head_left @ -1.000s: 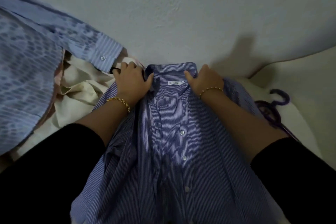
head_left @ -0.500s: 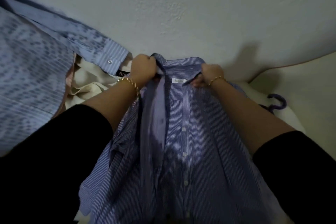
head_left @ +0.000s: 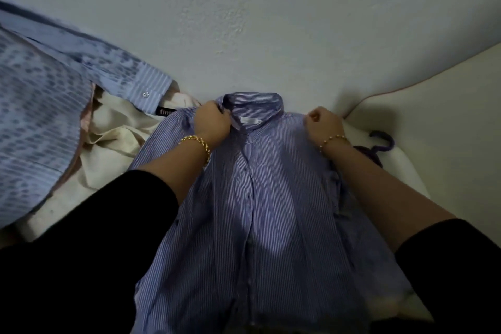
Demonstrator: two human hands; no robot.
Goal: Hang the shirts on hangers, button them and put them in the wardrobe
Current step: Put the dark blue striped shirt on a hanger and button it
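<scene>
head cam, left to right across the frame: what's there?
Patterned light-blue shirt → cream garment → left hand on the collar → striped shirt → right hand at its shoulder → purple hanger.

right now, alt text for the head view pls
Two bare hands spread a blue striped shirt: left hand grips by the collar, right hand the shoulder. A purple hanger lies right, other clothes left.
</scene>
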